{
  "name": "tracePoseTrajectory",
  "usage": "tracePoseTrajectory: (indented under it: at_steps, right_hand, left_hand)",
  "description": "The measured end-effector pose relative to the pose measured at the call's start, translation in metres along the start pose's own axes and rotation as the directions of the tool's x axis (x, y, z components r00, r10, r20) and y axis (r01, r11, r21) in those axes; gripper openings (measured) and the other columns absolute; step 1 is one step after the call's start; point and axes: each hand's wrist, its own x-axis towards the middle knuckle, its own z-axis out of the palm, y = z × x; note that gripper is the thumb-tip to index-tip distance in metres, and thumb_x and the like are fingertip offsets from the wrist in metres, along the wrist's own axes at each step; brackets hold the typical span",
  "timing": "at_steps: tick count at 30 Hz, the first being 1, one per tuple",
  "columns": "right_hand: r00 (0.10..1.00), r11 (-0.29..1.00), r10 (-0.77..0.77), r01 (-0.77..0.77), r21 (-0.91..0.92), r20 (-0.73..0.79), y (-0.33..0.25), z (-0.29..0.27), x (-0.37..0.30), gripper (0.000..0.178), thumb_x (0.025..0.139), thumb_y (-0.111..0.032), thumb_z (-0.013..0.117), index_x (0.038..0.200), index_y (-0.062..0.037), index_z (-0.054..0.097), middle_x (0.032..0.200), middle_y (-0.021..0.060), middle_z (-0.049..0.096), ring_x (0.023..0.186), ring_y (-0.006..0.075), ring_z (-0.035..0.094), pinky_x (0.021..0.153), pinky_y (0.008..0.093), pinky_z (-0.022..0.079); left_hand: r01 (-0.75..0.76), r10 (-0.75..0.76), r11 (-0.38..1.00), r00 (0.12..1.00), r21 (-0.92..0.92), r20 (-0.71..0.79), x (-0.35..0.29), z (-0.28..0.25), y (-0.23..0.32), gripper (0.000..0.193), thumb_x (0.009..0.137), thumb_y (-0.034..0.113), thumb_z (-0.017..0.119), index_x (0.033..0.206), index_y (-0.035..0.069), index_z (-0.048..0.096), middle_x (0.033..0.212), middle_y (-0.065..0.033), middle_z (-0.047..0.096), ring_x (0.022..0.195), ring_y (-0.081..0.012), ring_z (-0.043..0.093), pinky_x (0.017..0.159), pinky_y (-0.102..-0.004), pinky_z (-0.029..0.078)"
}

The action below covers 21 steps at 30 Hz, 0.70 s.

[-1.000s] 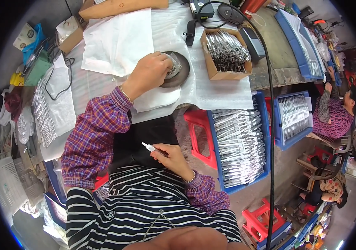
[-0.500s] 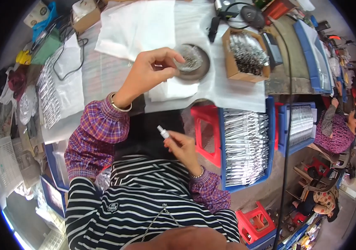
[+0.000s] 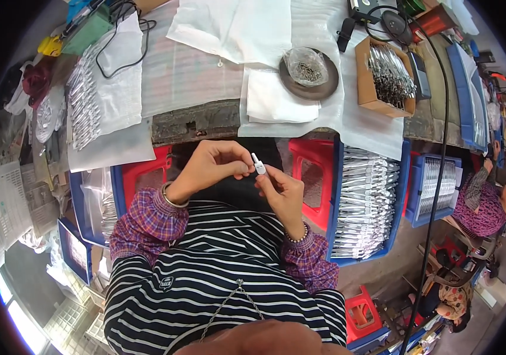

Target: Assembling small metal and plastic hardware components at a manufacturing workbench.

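Head view: narrow-tipped white piece (image 3: 260, 168), tilted, gripped in right fingers (image 3: 269, 187); left fingers (image 3: 238, 168) bunched near, grip unclear.

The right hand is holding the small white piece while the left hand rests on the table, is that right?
The left hand isn't on the table: the head view shows it close beside the right hand, which does hold the small white piece.
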Motion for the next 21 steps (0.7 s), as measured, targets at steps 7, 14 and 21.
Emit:
tracePoseTrajectory:
  at_steps: [7, 14, 21]
  right_hand:
    - [0.995, 0.986, -0.104, 0.104, -0.127, 0.010, -0.004, 0.000, 0.005, 0.021, 0.087, -0.008, 0.062, 0.106, 0.0011, 0.066, 0.072, 0.0042, 0.066, 0.060, 0.0063, 0.059, 0.053, 0.0193, 0.047]
    - [0.993, 0.986, -0.109, 0.102, -0.129, -0.052, -0.012, -0.009, 0.002, 0.021, 0.082, -0.009, 0.064, 0.103, -0.0023, 0.066, 0.073, 0.0116, 0.065, 0.058, 0.0148, 0.060, 0.053, 0.0273, 0.045]
    - [0.969, 0.958, -0.248, 0.243, -0.150, -0.015, 0.008, -0.009, 0.001, 0.014, 0.084, -0.015, 0.060, 0.084, -0.0018, 0.062, 0.065, 0.0123, 0.059, 0.055, 0.0178, 0.057, 0.054, 0.0312, 0.045]
  left_hand:
    - [-0.250, 0.270, 0.932, 0.962, 0.263, -0.044, 0.008, 0.006, -0.013, 0.011, 0.077, -0.004, 0.067, 0.087, 0.001, 0.067, 0.084, -0.0005, 0.059, 0.073, -0.0073, 0.058, 0.062, -0.0186, 0.045]
    - [-0.354, 0.430, 0.745, 0.903, 0.566, -0.001, 0.022, 0.019, -0.010, 0.011, 0.071, 0.001, 0.072, 0.082, 0.005, 0.069, 0.072, -0.0007, 0.054, 0.059, -0.0073, 0.047, 0.050, -0.0211, 0.034]
    - [-0.370, 0.501, 0.607, 0.865, 0.703, 0.024, 0.019, 0.025, -0.015, 0.015, 0.066, -0.007, 0.070, 0.075, 0.003, 0.063, 0.069, -0.0026, 0.047, 0.056, -0.0105, 0.042, 0.050, -0.0234, 0.031]
